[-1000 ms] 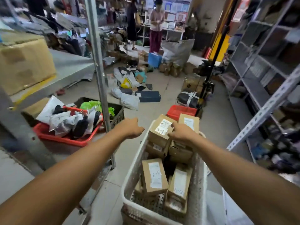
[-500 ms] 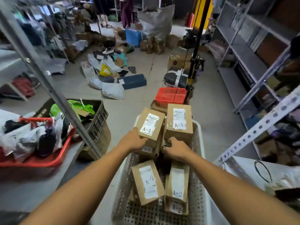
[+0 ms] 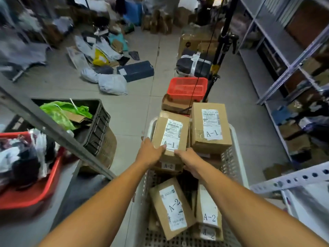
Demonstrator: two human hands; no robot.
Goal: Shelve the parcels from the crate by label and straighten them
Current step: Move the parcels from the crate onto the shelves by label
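Note:
A white perforated crate [image 3: 236, 155] in front of me holds several brown cardboard parcels with white labels. At its far end lie two parcels marked A-1: the left one [image 3: 170, 129] and the right one [image 3: 210, 127]. My left hand [image 3: 151, 154] grips the near left corner of the left A-1 parcel, and my right hand [image 3: 188, 160] holds its near right edge. Closer to me lie parcels marked A-2, a tilted one [image 3: 170, 207] and another [image 3: 209, 213] to its right. A further A-2 label shows under the held parcel.
Grey metal shelving [image 3: 277, 56] runs along the right, and a white shelf rail [image 3: 292, 180] juts in near right. A shelf post [image 3: 53, 134] slants at left by a red bin [image 3: 35, 189] and a black crate [image 3: 96, 125]. A red basket [image 3: 187, 89] and loose bags [image 3: 112, 83] lie ahead.
My view has tilted down and closer to the crate. My right hand shifted left from the right A-1 parcel, so both hands now clasp the left A-1 parcel.

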